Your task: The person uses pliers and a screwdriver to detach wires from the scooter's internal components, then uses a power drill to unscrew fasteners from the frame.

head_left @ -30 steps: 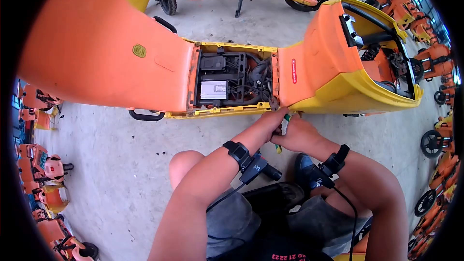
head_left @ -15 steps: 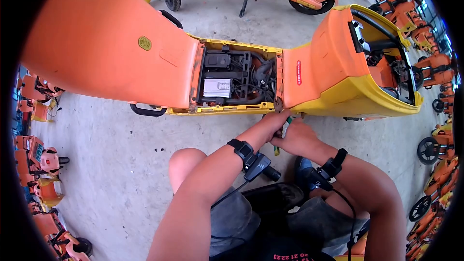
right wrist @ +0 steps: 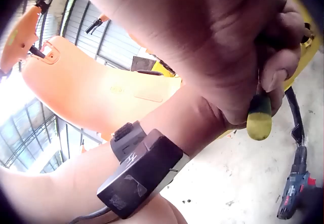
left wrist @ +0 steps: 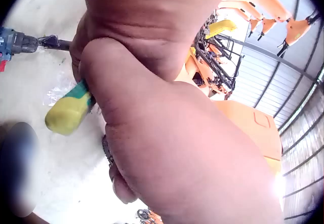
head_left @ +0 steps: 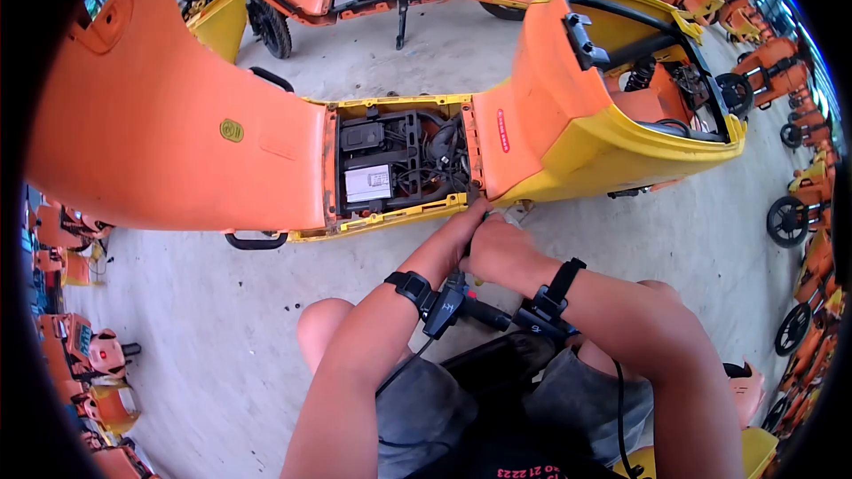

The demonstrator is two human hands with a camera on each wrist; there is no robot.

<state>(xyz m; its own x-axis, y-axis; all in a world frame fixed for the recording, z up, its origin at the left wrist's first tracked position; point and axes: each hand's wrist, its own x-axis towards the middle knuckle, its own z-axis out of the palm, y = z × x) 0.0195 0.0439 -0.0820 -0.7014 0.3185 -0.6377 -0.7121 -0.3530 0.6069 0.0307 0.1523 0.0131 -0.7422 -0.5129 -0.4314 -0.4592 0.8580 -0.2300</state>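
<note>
Left wrist view: green-and-yellow handle [left wrist: 68, 113] sticks out from between the hands, long axis tilted, butt end toward 7–8 o'clock. Right hand [head_left: 506, 251] is the nearer, fingers curled round it; left hand [head_left: 466, 231] presses in alongside, its own grip can't be told. Both meet by the rim of the scooter's open bay [head_left: 404, 214], about 4 o'clock from its middle. Tool's working end is hidden behind the hands, so its type and contact point are unclear. Drill [left wrist: 21, 42] at 9 o'clock, apart.
</note>
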